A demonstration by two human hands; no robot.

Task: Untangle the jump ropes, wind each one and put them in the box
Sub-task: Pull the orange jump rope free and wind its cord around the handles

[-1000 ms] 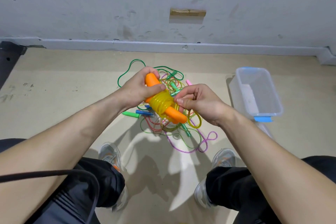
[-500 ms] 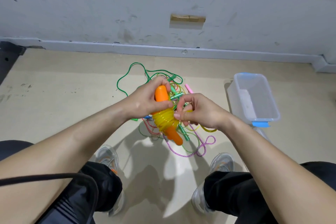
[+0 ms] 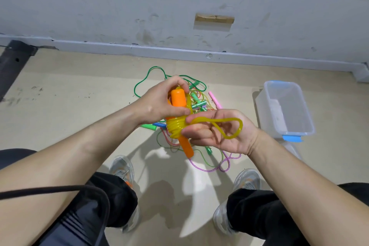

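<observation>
Moved since before: right hand turned palm up and drawn off to the right, pulling a loose loop out of the yellow rope.
Left hand: fingers clenched round the orange handles, thumb across the front, to keep the bundle from spinning during the winding.
Right hand: thumb and fingers pinching the loop close to the coil, with the rest of it draped over the palm (likely the last bit left to wind or tuck in).
Yellow rope: mostly wound snug round the middle of the handles, held up in the air above the pile, with one handle tip poking out below.
Pile of ropes: green, pink and purple, all tangled, down on the floor right under the hands.
Box: clear, no lid on, on the floor to the right, well apart from both hands, with nothing seen inside.
Next, at a guess: tuck the loop in tight, then carry the bundle over to the box.
</observation>
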